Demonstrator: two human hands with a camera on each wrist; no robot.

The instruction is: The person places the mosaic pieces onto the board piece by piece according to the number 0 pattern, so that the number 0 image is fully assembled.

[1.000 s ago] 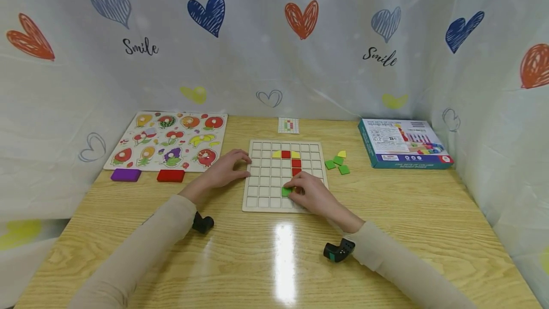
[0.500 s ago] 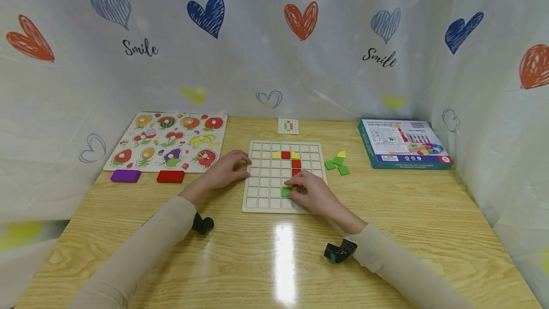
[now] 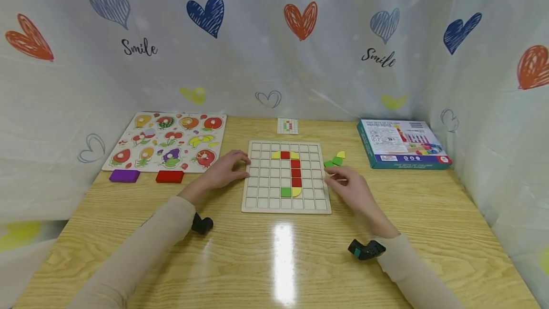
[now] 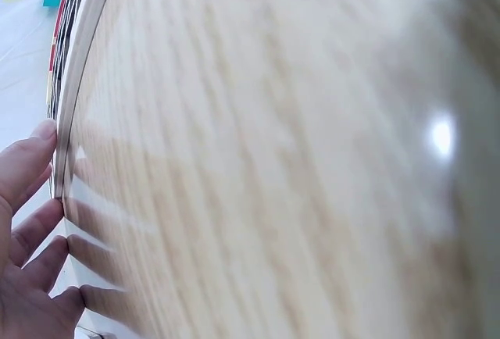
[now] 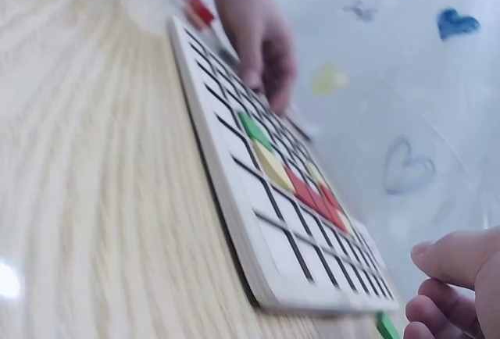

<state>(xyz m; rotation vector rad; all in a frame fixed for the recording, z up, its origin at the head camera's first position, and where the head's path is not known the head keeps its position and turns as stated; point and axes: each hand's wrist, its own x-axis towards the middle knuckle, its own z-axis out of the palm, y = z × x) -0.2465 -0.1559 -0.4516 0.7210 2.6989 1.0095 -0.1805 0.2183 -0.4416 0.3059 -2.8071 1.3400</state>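
A wooden grid board (image 3: 261,197) lies before me. In its cells sit several red tiles (image 3: 296,172), a green square tile (image 3: 286,192) and yellow curved-edge tiles, one (image 3: 296,191) beside the green. At the board's left edge rests my left hand (image 3: 223,170), with thumb and fingertips touching the side in the left wrist view. Just off the right edge hovers my right hand (image 3: 353,192), fingers loosely bent and nothing between them. Beyond its fingertips lie loose green tiles (image 3: 338,161) and a yellow one (image 3: 340,154); the hand hides part of this group.
A small pattern card (image 3: 287,126) lies behind the board. To the left are a fruit puzzle board (image 3: 193,130), a purple block (image 3: 124,176) and a red block (image 3: 169,176). A boxed set (image 3: 403,144) stands at the back right, before a heart-printed curtain.
My right hand has left the green tile on the board and moved right toward the loose tiles, uncovering a red and a yellow tile. My left hand has stayed put.
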